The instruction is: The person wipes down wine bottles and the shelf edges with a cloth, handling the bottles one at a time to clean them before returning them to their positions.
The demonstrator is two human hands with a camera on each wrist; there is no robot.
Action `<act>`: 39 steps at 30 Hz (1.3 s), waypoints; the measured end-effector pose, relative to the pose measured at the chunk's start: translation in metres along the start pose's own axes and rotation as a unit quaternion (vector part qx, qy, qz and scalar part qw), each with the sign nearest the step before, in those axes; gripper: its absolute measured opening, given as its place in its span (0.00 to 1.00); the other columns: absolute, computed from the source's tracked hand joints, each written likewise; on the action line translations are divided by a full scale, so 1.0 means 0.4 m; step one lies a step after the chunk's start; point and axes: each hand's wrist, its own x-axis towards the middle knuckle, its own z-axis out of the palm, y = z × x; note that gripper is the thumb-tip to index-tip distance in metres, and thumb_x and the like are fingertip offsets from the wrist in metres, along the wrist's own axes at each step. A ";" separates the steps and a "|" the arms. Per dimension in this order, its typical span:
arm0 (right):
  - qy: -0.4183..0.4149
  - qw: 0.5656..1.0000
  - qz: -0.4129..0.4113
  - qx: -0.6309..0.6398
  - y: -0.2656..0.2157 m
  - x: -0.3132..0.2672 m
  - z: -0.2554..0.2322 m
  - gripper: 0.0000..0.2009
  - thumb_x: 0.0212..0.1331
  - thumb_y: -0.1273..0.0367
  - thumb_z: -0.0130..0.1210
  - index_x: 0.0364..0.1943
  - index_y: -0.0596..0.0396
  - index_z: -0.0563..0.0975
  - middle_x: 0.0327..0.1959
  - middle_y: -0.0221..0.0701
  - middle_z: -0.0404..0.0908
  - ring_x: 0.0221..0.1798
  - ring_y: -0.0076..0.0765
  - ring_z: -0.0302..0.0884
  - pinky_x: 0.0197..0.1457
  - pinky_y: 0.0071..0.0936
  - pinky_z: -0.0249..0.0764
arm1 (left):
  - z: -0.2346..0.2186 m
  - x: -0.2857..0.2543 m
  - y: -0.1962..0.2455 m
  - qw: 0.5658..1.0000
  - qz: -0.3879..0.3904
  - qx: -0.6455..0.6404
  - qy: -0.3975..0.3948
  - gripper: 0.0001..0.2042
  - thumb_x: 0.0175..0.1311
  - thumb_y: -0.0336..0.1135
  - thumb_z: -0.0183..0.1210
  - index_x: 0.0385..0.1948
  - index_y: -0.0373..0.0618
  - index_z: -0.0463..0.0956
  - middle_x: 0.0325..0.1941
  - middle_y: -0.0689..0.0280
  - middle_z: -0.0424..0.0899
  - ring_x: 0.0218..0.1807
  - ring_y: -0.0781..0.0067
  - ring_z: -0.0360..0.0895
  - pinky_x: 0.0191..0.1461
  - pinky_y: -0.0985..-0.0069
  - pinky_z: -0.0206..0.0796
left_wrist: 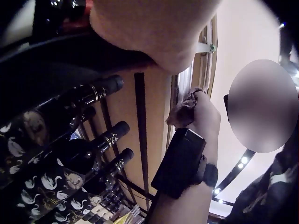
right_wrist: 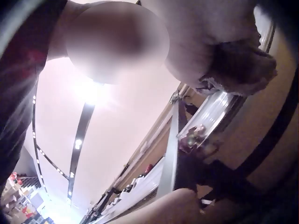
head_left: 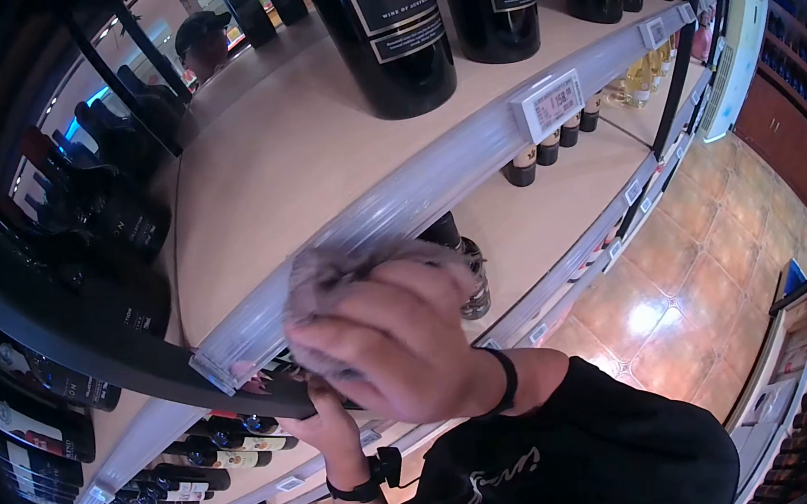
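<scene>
A crumpled grey-brown cloth [head_left: 312, 288] is bunched in my right hand [head_left: 394, 339], whose fingers curl round it against the clear plastic rail [head_left: 416, 190] along the shelf's front edge. The right wrist view shows the cloth [right_wrist: 245, 70] beneath the right hand [right_wrist: 210, 28], close to the rail. My left hand [head_left: 329, 424] is lower down, with its thumb side at the dark curved shelf frame [head_left: 115, 363]; its other fingers are hidden. In the left wrist view, the left hand [left_wrist: 147, 28] looms large at the top over the dark frame, and the right hand [left_wrist: 205, 112] grips the cloth farther off.
Tall dark wine bottles [head_left: 393, 42] stand on the upper shelf [head_left: 281, 156], behind a price tag [head_left: 552, 105]. More bottles [head_left: 473, 284] are on the shelf below, and others lie at the lower left. A mirrored side panel rises at the left; tiled floor [head_left: 668, 270] lies to the right.
</scene>
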 end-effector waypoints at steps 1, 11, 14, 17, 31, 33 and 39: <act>-0.016 1.000 0.001 -0.004 -0.018 0.003 0.006 0.19 0.51 0.64 0.66 0.50 0.48 0.84 0.54 0.27 0.78 0.58 0.38 0.72 0.63 0.41 0.57 | -0.014 -0.003 -0.025 0.999 0.012 0.038 -0.004 0.22 0.69 0.29 0.64 0.63 0.36 0.70 0.61 0.58 0.79 0.58 0.67 0.79 0.63 0.68 0.72; -0.098 0.994 0.002 0.051 -0.064 0.003 0.023 0.25 0.51 0.61 0.65 0.56 0.49 0.78 0.56 0.32 0.76 0.63 0.40 0.69 0.61 0.50 0.53 | 0.012 -0.006 0.044 0.998 -0.044 -0.030 -0.014 0.17 0.68 0.26 0.59 0.56 0.38 0.69 0.48 0.62 0.79 0.45 0.70 0.79 0.49 0.72 0.73; -0.061 0.994 0.044 -0.080 -0.001 0.043 -0.046 0.26 0.41 0.67 0.71 0.51 0.43 0.81 0.53 0.28 0.76 0.58 0.41 0.69 0.63 0.46 0.55 | 0.002 -0.007 0.049 0.996 -0.078 -0.038 -0.030 0.14 0.68 0.24 0.56 0.53 0.39 0.69 0.43 0.63 0.80 0.39 0.71 0.79 0.44 0.73 0.74; -0.020 0.991 0.050 -0.122 0.083 0.050 -0.119 0.27 0.44 0.75 0.68 0.55 0.47 0.79 0.53 0.30 0.76 0.58 0.42 0.70 0.61 0.43 0.55 | 0.014 -0.003 0.024 0.996 -0.038 -0.076 -0.014 0.11 0.65 0.20 0.49 0.47 0.40 0.66 0.26 0.63 0.75 0.21 0.76 0.71 0.25 0.78 0.64; 0.026 0.976 0.130 -0.171 0.127 0.066 -0.165 0.26 0.53 0.76 0.62 0.60 0.51 0.77 0.60 0.41 0.78 0.64 0.51 0.74 0.78 0.54 0.48 | 0.020 0.002 0.031 0.994 -0.044 -0.093 -0.035 0.09 0.64 0.21 0.48 0.44 0.41 0.64 0.23 0.65 0.70 0.19 0.77 0.65 0.22 0.77 0.60; 0.034 0.978 0.126 -0.165 0.123 0.070 -0.168 0.21 0.57 0.77 0.61 0.57 0.55 0.78 0.56 0.44 0.81 0.61 0.56 0.77 0.76 0.56 0.58 | 0.029 0.000 0.035 0.995 -0.033 -0.095 -0.026 0.08 0.65 0.22 0.50 0.43 0.41 0.64 0.22 0.66 0.69 0.18 0.77 0.64 0.22 0.78 0.58; 0.018 0.988 0.094 -0.120 0.108 0.054 -0.158 0.26 0.54 0.78 0.63 0.61 0.56 0.75 0.56 0.46 0.80 0.61 0.58 0.77 0.73 0.60 0.66 | 0.051 -0.003 0.067 0.994 -0.042 -0.103 -0.005 0.05 0.65 0.21 0.50 0.38 0.42 0.66 0.23 0.67 0.68 0.20 0.78 0.63 0.23 0.79 0.56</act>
